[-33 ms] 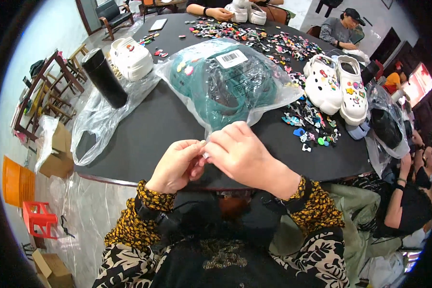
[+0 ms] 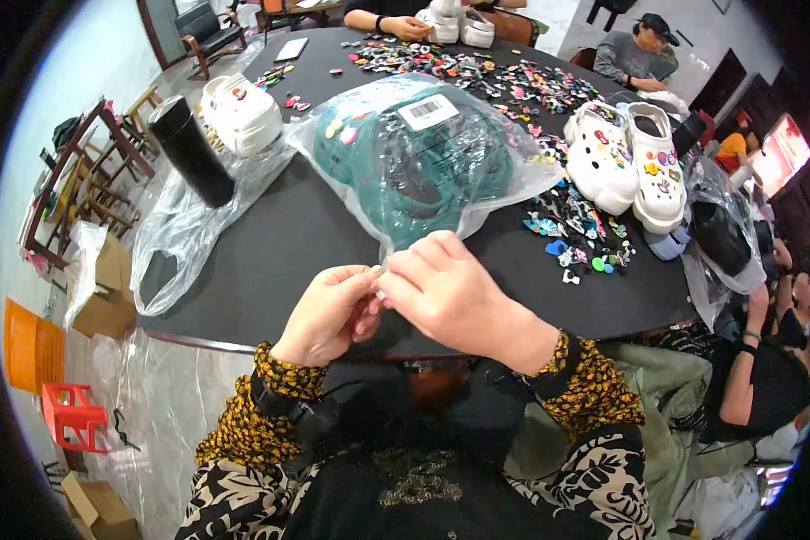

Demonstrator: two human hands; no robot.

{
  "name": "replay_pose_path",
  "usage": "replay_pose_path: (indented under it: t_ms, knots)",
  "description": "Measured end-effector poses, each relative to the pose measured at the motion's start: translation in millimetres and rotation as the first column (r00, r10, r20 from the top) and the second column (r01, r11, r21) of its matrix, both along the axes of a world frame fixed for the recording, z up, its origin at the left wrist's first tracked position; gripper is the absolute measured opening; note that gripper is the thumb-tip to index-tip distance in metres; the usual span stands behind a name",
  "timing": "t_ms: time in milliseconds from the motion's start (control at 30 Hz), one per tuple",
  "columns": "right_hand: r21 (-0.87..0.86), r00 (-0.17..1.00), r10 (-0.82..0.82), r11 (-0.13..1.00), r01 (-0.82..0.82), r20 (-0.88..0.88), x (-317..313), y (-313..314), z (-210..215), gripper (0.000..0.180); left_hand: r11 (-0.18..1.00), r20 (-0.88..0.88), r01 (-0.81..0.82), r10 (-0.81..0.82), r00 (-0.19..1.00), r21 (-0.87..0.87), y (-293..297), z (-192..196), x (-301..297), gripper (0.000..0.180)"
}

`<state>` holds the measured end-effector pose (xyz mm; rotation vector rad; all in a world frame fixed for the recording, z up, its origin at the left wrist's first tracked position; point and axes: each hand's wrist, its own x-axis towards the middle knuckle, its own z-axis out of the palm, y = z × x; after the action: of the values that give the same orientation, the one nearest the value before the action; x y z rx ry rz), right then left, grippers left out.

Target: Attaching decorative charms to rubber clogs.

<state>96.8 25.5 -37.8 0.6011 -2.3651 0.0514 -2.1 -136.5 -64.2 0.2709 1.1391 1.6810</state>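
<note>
Nothing has shifted since the earlier frame: both hands meet at the near table [image 2: 270,261] edge. Left hand [image 2: 328,313] and right hand [image 2: 450,292] each grip closed, pinching one tiny pale piece [image 2: 378,270] between their fingertips. Beyond lies one clear bag holding teal clogs [image 2: 418,157], bare dark tabletop to its left. Right: two white clogs [image 2: 630,162], scattered charms [image 2: 576,234]. Left: one black tumbler [image 2: 189,148].

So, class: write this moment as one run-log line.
left hand: pinching bag edge | right hand: pinching same edge | clear plastic bag: holds teal clogs, on dark round table | loose charms: right
</note>
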Motion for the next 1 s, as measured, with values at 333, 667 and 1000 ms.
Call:
replay_pose_path:
  t_ms: [333, 667, 1000]
  knots:
    - [0.109, 0.996, 0.028, 0.994, -0.019, -0.085, 7, 5, -4, 0.012, 0.996, -0.117, -0.031, 0.021, 0.993, -0.086, 0, 2, 8, 0.017]
    - [0.230, 0.988, -0.108, 0.964, 0.132, -0.111, 20, 62, -1, 0.009, 0.999, -0.058, -0.033, 0.031, 0.998, -0.034, -16, 5, 4, 0.016]
    - [0.233, 0.893, -0.432, 0.862, 0.450, -0.123, 49, 169, 11, 0.012, 0.992, -0.113, -0.099, 0.090, 0.990, -0.076, -44, -1, -10, 0.016]
